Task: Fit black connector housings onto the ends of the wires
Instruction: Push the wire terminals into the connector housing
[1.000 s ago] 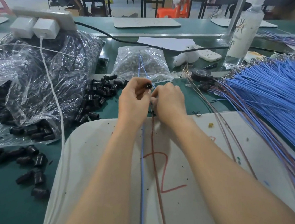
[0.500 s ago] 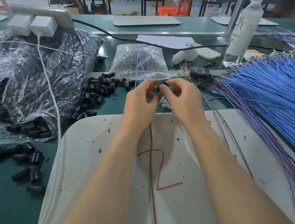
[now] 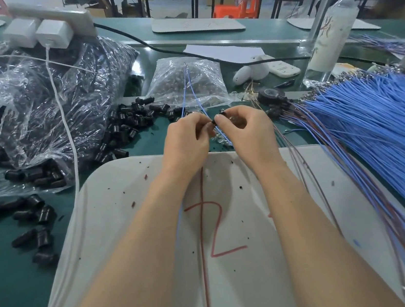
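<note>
Right hand (image 3: 247,132) closed in a pinch, thumb and forefinger gripping a black connector housing (image 3: 219,118) at the gap between both hands. Left hand (image 3: 187,142) also closed, fingertips pressed against the housing's left side; what it pinches is hidden by the fingers. Two thin blue wires (image 3: 186,89) rise beyond the fingertips, over a clear bag of small parts (image 3: 188,81). Red wire (image 3: 202,242) runs from under the left hand toward the viewer across the white board (image 3: 117,214). Loose black housings (image 3: 126,127) piled left of the left hand on the green bench (image 3: 5,279). Blue wire bundle (image 3: 376,126) fanned right of the right hand.
</note>
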{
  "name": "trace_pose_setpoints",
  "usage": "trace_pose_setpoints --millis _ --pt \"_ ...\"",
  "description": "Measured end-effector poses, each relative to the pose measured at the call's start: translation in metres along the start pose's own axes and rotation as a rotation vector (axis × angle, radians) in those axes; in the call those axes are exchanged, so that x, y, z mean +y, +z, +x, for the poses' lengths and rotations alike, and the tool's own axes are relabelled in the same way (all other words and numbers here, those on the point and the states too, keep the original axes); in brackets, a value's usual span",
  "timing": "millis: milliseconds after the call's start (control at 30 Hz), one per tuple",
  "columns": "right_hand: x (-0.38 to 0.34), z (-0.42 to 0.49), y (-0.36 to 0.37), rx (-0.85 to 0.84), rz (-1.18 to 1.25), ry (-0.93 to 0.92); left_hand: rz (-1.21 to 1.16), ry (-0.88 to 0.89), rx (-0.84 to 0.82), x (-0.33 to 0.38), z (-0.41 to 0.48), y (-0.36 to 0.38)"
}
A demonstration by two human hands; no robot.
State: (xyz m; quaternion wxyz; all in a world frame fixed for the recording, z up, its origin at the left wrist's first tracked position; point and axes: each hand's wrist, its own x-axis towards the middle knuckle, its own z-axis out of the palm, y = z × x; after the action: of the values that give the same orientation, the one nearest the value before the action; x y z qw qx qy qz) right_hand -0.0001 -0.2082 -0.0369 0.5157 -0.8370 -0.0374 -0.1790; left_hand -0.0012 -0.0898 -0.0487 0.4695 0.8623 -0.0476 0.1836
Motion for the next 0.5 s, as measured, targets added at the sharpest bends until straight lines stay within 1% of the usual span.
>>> trace_pose_setpoints --millis 133,367,500 --pt "-0.0015 -0.0002 -0.0005 0.023 0.001 -0.011 0.013 0.004 -0.007 -0.0005 0.0005 -0.0015" --pt "-0.0032 -0.0024 -0.0005 0.081 -0.043 -0.052 0.044 -0.039 -0.057 -0.0006 -0.0003 -0.0015" --pt "-0.0023 -0.0023 0.0012 0.048 -0.028 -0.035 0.072 -0.077 -0.06 -0.001 -0.0004 -0.0016"
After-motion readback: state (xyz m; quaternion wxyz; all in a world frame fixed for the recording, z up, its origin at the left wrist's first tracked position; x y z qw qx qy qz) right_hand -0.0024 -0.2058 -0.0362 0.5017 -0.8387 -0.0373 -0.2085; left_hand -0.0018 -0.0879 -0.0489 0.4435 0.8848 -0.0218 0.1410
